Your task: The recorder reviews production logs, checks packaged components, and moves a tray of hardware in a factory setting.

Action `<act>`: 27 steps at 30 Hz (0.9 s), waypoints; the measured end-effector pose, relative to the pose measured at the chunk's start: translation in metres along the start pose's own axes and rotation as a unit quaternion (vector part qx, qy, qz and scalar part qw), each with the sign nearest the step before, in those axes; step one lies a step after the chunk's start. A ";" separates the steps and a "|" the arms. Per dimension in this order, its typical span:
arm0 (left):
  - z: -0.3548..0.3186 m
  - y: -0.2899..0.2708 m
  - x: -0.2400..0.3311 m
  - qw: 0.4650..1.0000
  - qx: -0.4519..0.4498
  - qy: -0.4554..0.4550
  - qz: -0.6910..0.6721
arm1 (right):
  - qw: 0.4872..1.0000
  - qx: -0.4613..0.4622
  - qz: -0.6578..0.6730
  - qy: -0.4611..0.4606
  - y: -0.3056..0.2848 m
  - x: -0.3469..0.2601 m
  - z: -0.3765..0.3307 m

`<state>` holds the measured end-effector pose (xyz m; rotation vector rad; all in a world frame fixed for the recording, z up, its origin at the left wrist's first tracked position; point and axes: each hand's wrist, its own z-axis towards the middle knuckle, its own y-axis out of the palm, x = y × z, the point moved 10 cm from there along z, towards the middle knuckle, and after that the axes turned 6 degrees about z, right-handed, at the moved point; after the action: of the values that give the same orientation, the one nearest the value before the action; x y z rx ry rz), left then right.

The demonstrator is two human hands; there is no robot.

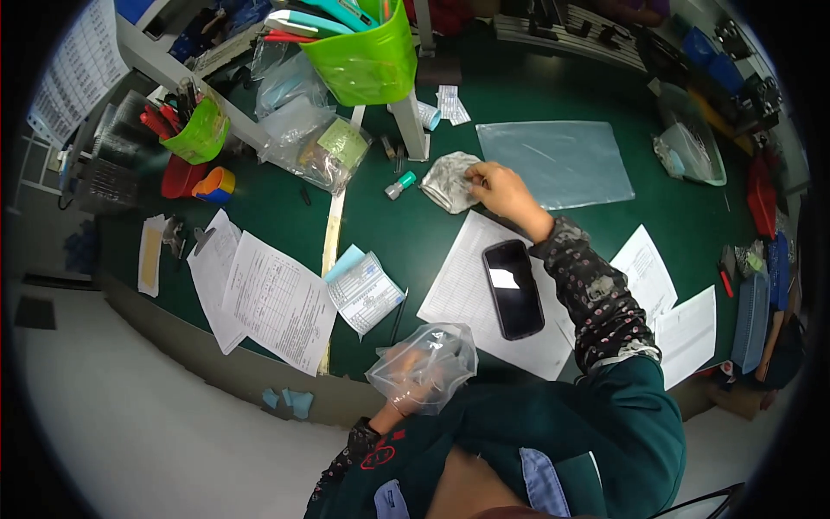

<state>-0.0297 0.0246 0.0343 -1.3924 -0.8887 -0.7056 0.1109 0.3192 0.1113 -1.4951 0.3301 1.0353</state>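
Note:
Stretched forward across the green table, my right hand (510,195) is closed with its fingertips on the right edge of a crumpled grey-white cloth (447,183). Near the table's front edge, my left hand (412,381) holds a clear plastic bag (454,346). Its fingers show blurred through the film, and I cannot tell whether they are inside the bag or behind it. Left of the cloth lies a small green-and-grey cylindrical piece (400,186). A black phone (513,290) rests on a printed grid sheet (458,268), below my right forearm.
A flat clear plastic sheet or bag (558,164) lies right of my right hand. Papers (281,303), a folded slip (367,294) and a dark pen (399,317) lie to the left. A green bin (367,65) stands beside a metal post (409,130); filled plastic bags (316,143) lie behind.

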 end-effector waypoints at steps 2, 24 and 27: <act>-0.026 0.040 -0.053 0.992 -0.117 -0.005 0.056 | 1.000 0.013 0.000 0.001 0.011 0.013 0.038; 0.025 0.025 -0.015 0.994 -0.111 0.014 -0.006 | 0.959 0.159 -0.124 0.200 0.012 0.087 0.152; 0.037 0.026 -0.009 0.994 -0.108 0.016 -0.020 | 0.968 0.152 -0.085 0.178 0.002 0.078 0.148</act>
<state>-0.0165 0.0621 0.0120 -1.5532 -0.8360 -0.8729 0.0928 0.4804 0.0699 -1.3965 0.5766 0.5462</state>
